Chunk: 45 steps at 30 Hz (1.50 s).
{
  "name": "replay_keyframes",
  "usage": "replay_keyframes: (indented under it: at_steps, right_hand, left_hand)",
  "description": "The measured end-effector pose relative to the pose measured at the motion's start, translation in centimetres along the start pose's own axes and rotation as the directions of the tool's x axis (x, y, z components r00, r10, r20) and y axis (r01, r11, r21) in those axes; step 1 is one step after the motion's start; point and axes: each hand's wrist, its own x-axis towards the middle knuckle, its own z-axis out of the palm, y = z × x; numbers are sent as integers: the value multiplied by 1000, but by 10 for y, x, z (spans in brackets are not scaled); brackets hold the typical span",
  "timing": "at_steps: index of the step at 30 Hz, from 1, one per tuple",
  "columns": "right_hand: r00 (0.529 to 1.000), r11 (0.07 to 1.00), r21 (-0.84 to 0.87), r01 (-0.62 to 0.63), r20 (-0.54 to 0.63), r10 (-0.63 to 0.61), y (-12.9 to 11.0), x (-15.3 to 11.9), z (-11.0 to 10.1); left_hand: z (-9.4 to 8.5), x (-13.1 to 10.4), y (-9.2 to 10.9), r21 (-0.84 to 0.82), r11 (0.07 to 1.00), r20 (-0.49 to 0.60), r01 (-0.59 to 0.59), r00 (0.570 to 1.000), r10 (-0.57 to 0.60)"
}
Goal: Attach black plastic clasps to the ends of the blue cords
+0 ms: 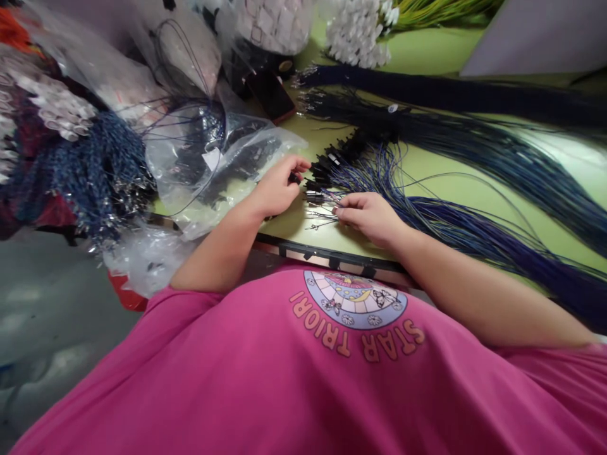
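Note:
My left hand (282,184) is closed with its fingers curled round a small black connector (294,179), left of a pile of black connectors (327,163). My right hand (367,216) pinches thin dark wires (325,218) between thumb and fingers; their bare ends point left over the green table (327,248). Blue and purple wires (427,218) run from the connector pile to the right, behind my right hand and forearm. The palm side of both hands is hidden.
Clear plastic bags (190,170) lie to the left, by blue wire bundles with white connectors (95,158). A dark phone-like object (271,95) rests behind my left hand. Long dark wire bundles (450,95) stretch across the back right. The table's dark edge runs near my body.

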Motion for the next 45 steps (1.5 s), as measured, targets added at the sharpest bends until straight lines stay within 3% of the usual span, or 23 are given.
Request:
replay_keyframes:
  at_steps: [4,7,13,17,20,23,29,32,39,42,45]
  right_hand:
    - [998,995,82,-54,22,52,-2,0,-2]
    - [998,990,134,-53,-31,57,0,1,-3]
    - [997,980,201,6,-75,10,2,2,-6]
    - [997,980,194,35,-76,-20,1,1,-6]
    - [990,983,175,61,-137,-37,1,1,-7]
    - [979,986,151,73,-200,-42,1,2,-7]
    - [971,988,129,80,-234,-48,4,2,-5]
    - [967,990,122,75,-251,-43,4,2,-5]
    - [967,997,59,39,-254,-23,-1,-1,-4]
    - [967,998,57,40,-253,-25,0,0,-3]
    - [966,996,74,57,-256,-36,2,1,-4]
  left_hand:
    - [-7,-21,10,-335,933,96,131,990,-104]
    - [-3,-31,17,-417,887,174,199,975,-137]
    - [9,-28,16,-522,838,114,161,986,-119]
    - [21,-22,14,-666,734,56,132,990,-127]
    - [31,-22,13,-735,659,92,158,987,-134]
    - [36,-23,11,-763,610,144,212,977,-159]
    - [36,-25,7,-776,590,142,223,973,-182]
    - [36,-26,8,-717,664,143,211,977,-156]
    - [38,-26,9,-581,800,35,146,987,-156]
    - [39,-25,3,-635,761,23,134,988,-155]
    - [38,-25,1,-697,693,109,184,983,-151]
